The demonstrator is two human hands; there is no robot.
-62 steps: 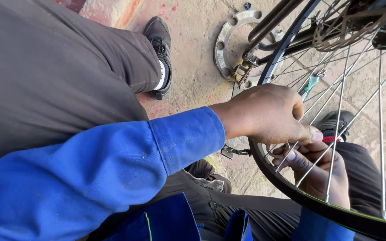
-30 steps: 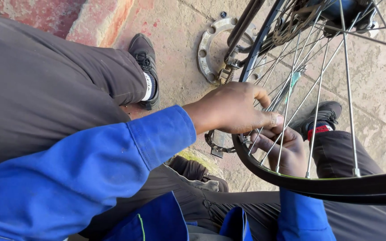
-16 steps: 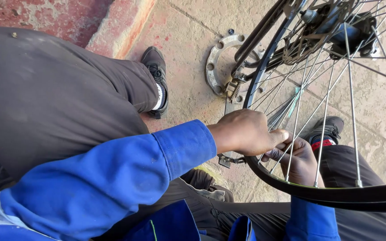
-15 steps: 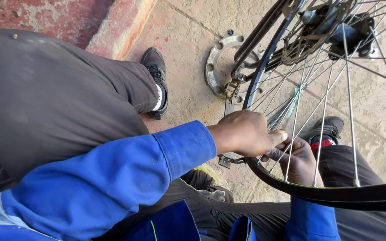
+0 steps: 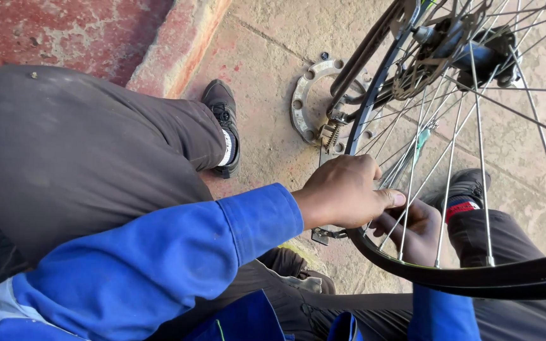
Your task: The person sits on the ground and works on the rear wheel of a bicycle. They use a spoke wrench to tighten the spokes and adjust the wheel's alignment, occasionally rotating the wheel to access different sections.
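Left hand (image 5: 342,192), in a blue sleeve, closes its fingers on the bicycle wheel (image 5: 380,95) rim beside the spokes. Right hand (image 5: 412,230) curls behind those spokes; its grip cannot be told. Beyond the wheel, a metal disc (image 5: 301,101) lies on the ground.

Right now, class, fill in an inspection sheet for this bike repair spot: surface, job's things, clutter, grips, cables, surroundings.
Surface: paving, worn, stained red in patches.
Job's things: wheel, spoked, tyre on; hub with sprocket at top.
Clutter: metal ring with holes lying flat by the rim; small spring beside it.
Grips: left hand on the rim, thumb among spokes; right hand behind the spokes, fingers curled, contents not visible.
Cables: nothing seen.
Surroundings: red kerb; wearer's black shoes, grey trousers, blue sleeves.
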